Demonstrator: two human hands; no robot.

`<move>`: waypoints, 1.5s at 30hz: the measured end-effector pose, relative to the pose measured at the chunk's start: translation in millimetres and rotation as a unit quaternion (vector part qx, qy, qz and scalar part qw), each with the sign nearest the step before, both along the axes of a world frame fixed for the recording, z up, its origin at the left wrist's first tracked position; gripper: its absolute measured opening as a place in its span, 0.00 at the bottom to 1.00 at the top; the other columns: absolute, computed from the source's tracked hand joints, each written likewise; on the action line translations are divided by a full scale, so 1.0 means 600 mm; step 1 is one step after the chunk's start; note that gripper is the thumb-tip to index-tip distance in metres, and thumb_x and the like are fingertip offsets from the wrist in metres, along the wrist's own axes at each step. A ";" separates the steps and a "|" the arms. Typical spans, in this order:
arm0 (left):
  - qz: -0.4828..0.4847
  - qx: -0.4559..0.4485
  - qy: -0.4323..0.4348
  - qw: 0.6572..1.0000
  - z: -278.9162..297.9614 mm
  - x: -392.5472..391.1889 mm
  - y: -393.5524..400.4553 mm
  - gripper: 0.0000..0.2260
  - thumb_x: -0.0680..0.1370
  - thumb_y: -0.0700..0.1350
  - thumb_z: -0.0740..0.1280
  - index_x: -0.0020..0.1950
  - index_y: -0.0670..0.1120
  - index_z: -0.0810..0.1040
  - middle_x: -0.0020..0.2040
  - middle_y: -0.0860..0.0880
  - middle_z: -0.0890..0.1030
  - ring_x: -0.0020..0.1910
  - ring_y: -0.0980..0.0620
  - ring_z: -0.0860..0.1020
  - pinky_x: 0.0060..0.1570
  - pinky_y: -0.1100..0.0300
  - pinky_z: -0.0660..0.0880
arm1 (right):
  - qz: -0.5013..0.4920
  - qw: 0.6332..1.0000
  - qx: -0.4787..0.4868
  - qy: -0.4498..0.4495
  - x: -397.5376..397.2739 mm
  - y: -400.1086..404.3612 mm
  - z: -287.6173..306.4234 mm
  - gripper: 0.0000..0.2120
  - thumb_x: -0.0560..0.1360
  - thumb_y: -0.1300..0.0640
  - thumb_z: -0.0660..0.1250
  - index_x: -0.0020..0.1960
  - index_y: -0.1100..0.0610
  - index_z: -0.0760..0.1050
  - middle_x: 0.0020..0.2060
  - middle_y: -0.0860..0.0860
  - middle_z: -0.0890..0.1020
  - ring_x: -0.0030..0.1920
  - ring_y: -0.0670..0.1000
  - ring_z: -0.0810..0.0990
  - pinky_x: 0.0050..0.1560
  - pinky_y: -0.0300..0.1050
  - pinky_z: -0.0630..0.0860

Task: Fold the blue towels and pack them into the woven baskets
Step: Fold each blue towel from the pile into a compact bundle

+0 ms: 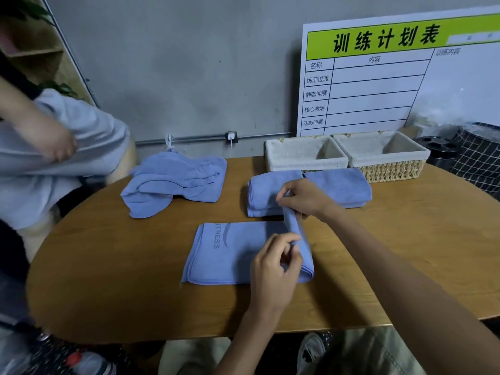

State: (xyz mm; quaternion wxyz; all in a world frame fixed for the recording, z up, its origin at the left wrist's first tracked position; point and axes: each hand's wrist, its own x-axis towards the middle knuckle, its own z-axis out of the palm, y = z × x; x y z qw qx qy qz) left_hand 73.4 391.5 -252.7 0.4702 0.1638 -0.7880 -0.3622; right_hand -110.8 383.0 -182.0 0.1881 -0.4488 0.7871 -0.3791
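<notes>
From the head camera, a blue towel [232, 253] lies flat on the wooden table [135, 293], close to the near edge, with grey lettering showing on its left part. Its right end is rolled or folded up into a thick ridge, and both hands are on that ridge. The right hand [303, 198] grips the far end of it, fingers curled round the cloth and lifting it a little off the table. The left hand [273, 263] pinches the near part of the same ridge between thumb and fingertips, the other fingers loosely bent.

Just behind the right hand sit two folded towels [341, 185], side by side and touching, between the worked towel and the baskets. Behind them, at the far edge of the table, stand two woven baskets [392, 171] with pale cloth liners, side by side; nothing shows inside either. To the left, well apart from the hands, a heap of unfolded towels [176, 180] lies crumpled.

A white board with a green header [378, 77] leans against the grey wall behind the baskets. At the left edge another person in a pale shirt [54, 158] sits beside the table. A checked dark bin [479, 158] stands on the right beyond the table.
</notes>
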 end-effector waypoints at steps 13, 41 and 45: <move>0.091 -0.007 -0.154 0.984 -0.045 0.056 -0.058 0.08 0.76 0.42 0.67 0.52 0.53 0.79 0.41 0.56 0.68 0.38 0.55 0.72 0.36 0.55 0.73 | 0.015 0.997 0.003 0.082 0.056 -0.044 -0.077 0.05 0.77 0.56 0.67 0.44 0.52 0.80 0.35 0.43 0.80 0.34 0.42 0.76 0.38 0.42 0.74; 0.028 -0.273 -0.228 0.934 -0.054 0.006 -0.020 0.07 0.76 0.42 0.66 0.49 0.53 0.80 0.49 0.55 0.74 0.49 0.53 0.75 0.46 0.56 0.67 | -0.062 0.984 -0.001 0.168 0.007 0.039 -0.132 0.12 0.75 0.46 0.70 0.51 0.54 0.78 0.45 0.48 0.78 0.44 0.48 0.75 0.40 0.45 0.69; 0.016 -0.270 -0.246 0.931 -0.053 -0.002 -0.011 0.06 0.78 0.55 0.64 0.49 0.55 0.78 0.47 0.57 0.72 0.47 0.55 0.74 0.46 0.58 0.66 | -0.063 0.984 0.007 0.164 0.004 0.038 -0.130 0.14 0.75 0.45 0.70 0.52 0.54 0.79 0.45 0.47 0.77 0.44 0.47 0.74 0.41 0.44 0.68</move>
